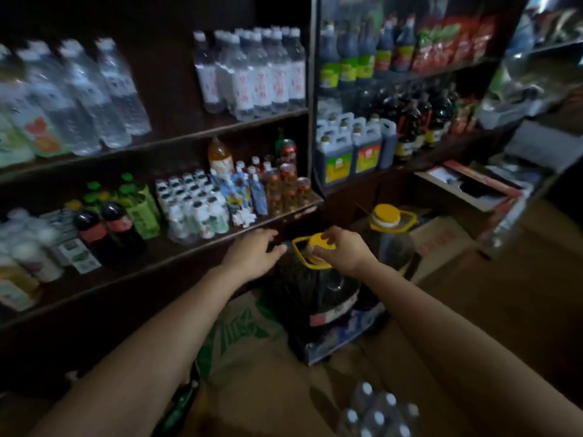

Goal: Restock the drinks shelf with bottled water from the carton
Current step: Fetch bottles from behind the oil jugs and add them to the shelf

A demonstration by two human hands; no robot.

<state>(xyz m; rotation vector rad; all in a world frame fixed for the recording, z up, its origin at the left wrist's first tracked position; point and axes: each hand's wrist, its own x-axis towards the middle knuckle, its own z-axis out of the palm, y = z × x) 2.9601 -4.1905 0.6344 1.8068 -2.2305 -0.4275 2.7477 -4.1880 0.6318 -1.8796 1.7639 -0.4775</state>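
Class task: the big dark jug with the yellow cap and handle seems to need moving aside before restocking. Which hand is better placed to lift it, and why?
Probably the right hand: its fingers already curl around the yellow handle of the dark jug. The left hand hovers open beside it, near the shelf edge, holding nothing.

No label or carton print is legible (too blurred).

Clear plastic water bottles (pixel 252 70) stand on the dark wooden upper shelf (pixel 176 135); below, a large dark jug with yellow handle (pixel 318 288) stands left of a second yellow-capped jug (pixel 389 228), before a brown cardboard carton (pixel 441 241).
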